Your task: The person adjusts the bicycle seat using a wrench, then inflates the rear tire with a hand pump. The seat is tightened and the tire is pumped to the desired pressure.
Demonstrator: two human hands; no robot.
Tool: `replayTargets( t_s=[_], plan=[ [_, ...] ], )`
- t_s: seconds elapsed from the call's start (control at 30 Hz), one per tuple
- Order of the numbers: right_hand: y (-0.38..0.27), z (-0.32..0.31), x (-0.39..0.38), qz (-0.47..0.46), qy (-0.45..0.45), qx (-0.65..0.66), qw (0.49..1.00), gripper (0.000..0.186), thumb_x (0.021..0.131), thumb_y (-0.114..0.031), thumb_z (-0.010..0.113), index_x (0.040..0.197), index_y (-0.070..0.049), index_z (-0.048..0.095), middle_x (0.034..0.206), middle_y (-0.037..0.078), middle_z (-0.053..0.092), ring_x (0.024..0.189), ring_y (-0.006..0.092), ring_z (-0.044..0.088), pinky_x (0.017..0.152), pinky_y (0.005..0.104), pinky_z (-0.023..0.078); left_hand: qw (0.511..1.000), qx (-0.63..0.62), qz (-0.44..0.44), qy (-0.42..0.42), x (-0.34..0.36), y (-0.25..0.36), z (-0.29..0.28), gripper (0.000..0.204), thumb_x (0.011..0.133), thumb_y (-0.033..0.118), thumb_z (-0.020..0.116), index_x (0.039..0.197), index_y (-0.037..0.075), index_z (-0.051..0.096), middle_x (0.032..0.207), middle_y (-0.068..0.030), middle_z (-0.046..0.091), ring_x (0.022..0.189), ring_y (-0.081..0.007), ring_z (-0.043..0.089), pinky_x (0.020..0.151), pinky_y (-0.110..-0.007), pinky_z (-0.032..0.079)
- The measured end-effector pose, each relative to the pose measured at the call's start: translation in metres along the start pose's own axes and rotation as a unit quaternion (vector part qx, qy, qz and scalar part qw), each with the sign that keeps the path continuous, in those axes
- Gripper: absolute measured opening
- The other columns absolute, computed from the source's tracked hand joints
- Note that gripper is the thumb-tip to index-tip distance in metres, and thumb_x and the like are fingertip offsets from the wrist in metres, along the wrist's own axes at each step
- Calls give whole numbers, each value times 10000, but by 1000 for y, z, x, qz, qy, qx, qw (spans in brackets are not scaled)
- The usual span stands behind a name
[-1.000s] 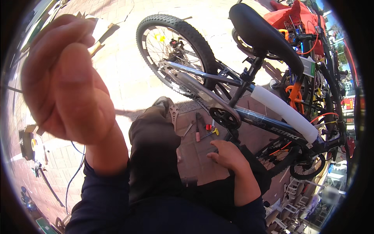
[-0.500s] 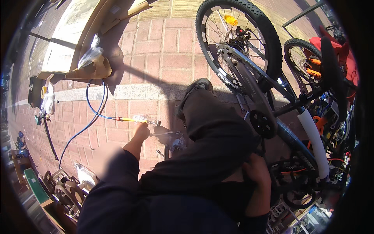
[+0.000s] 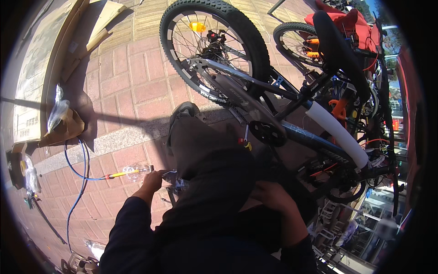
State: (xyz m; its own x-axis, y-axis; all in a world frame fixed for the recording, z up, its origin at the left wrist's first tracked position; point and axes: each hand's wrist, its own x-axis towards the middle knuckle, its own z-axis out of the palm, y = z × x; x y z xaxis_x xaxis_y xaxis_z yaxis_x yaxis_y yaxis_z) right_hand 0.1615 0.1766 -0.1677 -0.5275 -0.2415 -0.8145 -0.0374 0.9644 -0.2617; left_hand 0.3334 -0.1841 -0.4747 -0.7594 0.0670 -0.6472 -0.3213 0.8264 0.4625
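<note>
While a bicycle fills the right side, the left hand reaches a silver tool by the knee

Where sun and shadow cross it, the brick paving [image 3: 109,150] spreads under everything, split by a pale grey strip. The bicycle [image 3: 301,137] stretches across the right, its chunky-tyred wheel [image 3: 214,41] toward the top, its black saddle [image 3: 335,50] at upper right and a white sleeve [image 3: 335,132] around part of the frame. At the far left lies a long cardboard box [image 3: 41,68], with a clear plastic bag [image 3: 58,112] at its lower end. A bent leg [image 3: 214,150] in dark trousers takes up the middle. Beyond the bicycle are a second wheel [image 3: 296,41] and red cloth [image 3: 349,20].

On the left, a blue hose [image 3: 84,183] loops over the bricks and joins a yellow tube [image 3: 118,174], partly covered by clear plastic.

The right hand [image 3: 273,196] is at the dark trousers over the lap; its fingertips are hard to make out, so I cannot tell whether its grip is apart or together. The left hand [image 3: 152,181] is just beside the tube's end. Its fingers are curled at the slim silver tool [image 3: 170,172], which lies between that hand and the leg; I cannot tell whether the grip is clamped on it.
</note>
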Motion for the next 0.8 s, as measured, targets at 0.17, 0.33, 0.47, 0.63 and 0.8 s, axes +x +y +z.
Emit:
replayTargets(
  t_s=[0.17, 0.33, 0.47, 0.63, 0.8],
  plan=[
    [17, -15, -9, -57, 108, 16, 992, 427, 848, -323, 696, 1158, -34, 650, 1137, 182, 665, 1033, 368, 645, 861, 400, 524, 999, 6, -32, 11, 2, -30, -45, 241, 891, 166, 556, 1017, -31, 619, 899, -264, 683, 856, -456, 661, 747, -535, 520],
    [8, -30, -13, -184, 237, 48, 953, 418, 835, -301, 718, 1156, -47, 634, 1108, 168, 665, 1003, 369, 645, 815, 419, 524, 948, -243, -98, 181, -56, 64, -230, 231, 921, 181, 603, 905, -49, 624, 690, -182, 631, 635, -269, 653, 624, -383, 526],
    [-30, -54, -22, -306, 516, 39, 799, 399, 809, -241, 751, 1146, -53, 650, 1107, 152, 673, 998, 308, 667, 931, 415, 492, 951, -182, 106, 228, -87, 193, -325, 207, 927, 155, 588, 929, -41, 655, 686, -137, 618, 593, -197, 605, 587, -337, 490],
    [-70, -109, -40, -365, 641, -156, 657, 362, 734, -236, 794, 1044, -91, 674, 1008, 97, 686, 960, 262, 663, 974, 444, 439, 948, -146, 282, 12, -88, 345, -358, 197, 958, 171, 598, 1054, 23, 688, 718, -11, 634, 541, -77, 544, 499, -230, 433],
    [-8, -122, -7, -262, 592, -49, 760, 194, 839, -284, 705, 866, -102, 641, 799, 98, 665, 806, 319, 646, 762, 451, 456, 822, -453, 261, -224, -13, 391, -363, 279, 1000, 236, 549, 1071, -7, 668, 850, -76, 706, 628, -141, 656, 516, -230, 478]
  ],
)
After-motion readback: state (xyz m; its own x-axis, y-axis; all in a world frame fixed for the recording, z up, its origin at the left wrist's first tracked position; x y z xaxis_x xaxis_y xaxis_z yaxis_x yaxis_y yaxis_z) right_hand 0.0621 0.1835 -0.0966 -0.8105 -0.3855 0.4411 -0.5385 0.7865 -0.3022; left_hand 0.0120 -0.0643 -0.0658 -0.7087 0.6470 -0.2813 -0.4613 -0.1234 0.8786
